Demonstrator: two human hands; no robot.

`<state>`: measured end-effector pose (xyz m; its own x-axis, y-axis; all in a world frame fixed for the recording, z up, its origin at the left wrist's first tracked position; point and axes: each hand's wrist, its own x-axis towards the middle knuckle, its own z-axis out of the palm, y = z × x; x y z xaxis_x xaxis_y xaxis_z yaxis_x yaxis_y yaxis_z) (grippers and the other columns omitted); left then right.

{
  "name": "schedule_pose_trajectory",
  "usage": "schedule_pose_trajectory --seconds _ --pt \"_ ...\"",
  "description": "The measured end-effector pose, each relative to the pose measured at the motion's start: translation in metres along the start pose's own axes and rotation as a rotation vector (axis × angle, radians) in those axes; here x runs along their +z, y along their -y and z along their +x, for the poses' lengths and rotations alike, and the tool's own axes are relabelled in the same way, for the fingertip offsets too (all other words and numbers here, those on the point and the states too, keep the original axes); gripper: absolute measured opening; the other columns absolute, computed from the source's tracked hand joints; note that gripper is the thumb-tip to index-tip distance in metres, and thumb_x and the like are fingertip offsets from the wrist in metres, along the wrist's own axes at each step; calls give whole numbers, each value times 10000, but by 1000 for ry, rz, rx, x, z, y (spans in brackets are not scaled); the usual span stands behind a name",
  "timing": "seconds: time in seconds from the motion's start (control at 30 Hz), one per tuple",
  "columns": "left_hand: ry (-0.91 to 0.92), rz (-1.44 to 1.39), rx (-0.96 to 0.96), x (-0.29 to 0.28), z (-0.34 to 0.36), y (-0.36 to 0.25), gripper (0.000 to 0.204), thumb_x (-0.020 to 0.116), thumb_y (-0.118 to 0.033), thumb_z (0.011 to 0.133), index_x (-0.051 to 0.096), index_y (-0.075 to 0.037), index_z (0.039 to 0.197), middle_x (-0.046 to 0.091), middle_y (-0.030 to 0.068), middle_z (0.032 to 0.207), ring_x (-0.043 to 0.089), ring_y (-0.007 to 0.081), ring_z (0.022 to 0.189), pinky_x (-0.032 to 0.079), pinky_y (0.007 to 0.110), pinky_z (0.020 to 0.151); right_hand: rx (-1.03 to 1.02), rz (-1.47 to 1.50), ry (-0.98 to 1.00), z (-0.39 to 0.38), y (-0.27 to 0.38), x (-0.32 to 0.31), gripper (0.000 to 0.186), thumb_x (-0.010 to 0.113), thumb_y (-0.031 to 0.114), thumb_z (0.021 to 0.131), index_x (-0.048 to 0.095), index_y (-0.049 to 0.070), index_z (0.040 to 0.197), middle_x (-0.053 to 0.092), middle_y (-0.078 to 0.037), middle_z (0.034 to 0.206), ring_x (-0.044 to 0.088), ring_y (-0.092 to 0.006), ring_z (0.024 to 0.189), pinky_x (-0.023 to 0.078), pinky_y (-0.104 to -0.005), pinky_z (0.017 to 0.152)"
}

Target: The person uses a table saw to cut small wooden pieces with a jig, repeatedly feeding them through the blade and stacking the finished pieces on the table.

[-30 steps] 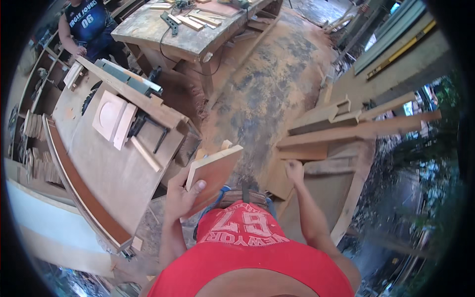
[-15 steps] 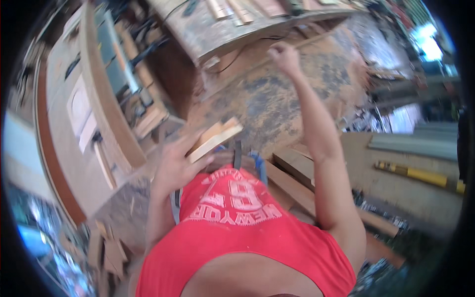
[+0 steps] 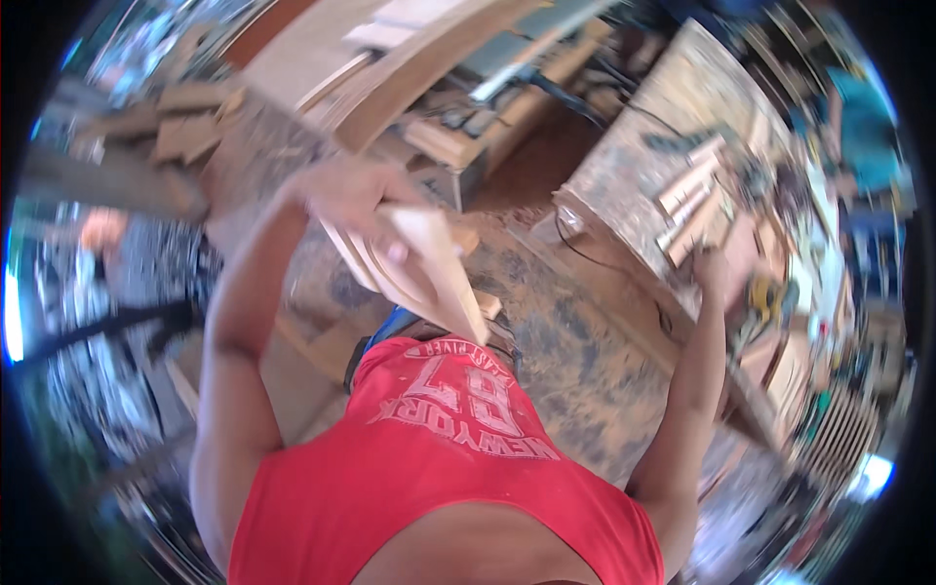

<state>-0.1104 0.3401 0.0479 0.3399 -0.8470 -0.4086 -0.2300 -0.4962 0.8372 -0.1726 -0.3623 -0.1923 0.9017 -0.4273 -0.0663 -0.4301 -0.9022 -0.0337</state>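
My left hand (image 3: pixel 356 195) grips a pale wooden board (image 3: pixel 439 283) with curved grooves on its face, held tilted above my lap and red tank top. My right hand (image 3: pixel 710 261) reaches out to the right, at a pile of short wooden strips (image 3: pixel 692 195) on a dusty workbench (image 3: pixel 629 151). Its fingers are small and blurred, so I cannot tell whether they hold anything. A yellow power tool (image 3: pixel 763 297) lies on the bench just right of that hand.
A second bench (image 3: pixel 297 68) with long curved boards and clamps (image 3: pixel 546 88) stands ahead to the left. Offcuts (image 3: pixel 185 136) are heaped at the left. A dark cable (image 3: pixel 585 244) hangs below the right bench's edge. The floor (image 3: pixel 556 341) is dusty with sawdust.
My view has swung round, bringing the dusty bench to the right. My left hand has lifted and tilted the board. My right hand has moved from the low boards onto the bench.
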Motion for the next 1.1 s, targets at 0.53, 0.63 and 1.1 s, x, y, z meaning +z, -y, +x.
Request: schedule_pose_trajectory --seconds 0.53,0.63,1.1 --pt "-92 -361 -441 42 -92 6 667 862 -424 911 691 96 1293 774 178 1163 744 214 1052 607 382 888 39 1989 -7 -51 -7 -54 287 671 126 1012 653 -36 1248 693 -112 1110 667 -208 958 559 -345 833" --pt "-382 -618 -299 90 -119 66 684 778 -492 974 661 66 1352 769 156 1181 743 210 1066 610 383 919 -295 2114 215 -129 94 -96 330 664 127 1016 604 1 1315 672 -88 1129 651 -202 977 542 -354 841" --pt "-426 -1991 485 283 -105 201 734 783 -477 965 578 -25 1506 735 225 1331 777 314 1126 648 471 967 -817 2070 1660 -337 475 -121 234 669 -106 939 520 63 1001 591 -158 1117 749 -330 1001 711 -455 827"
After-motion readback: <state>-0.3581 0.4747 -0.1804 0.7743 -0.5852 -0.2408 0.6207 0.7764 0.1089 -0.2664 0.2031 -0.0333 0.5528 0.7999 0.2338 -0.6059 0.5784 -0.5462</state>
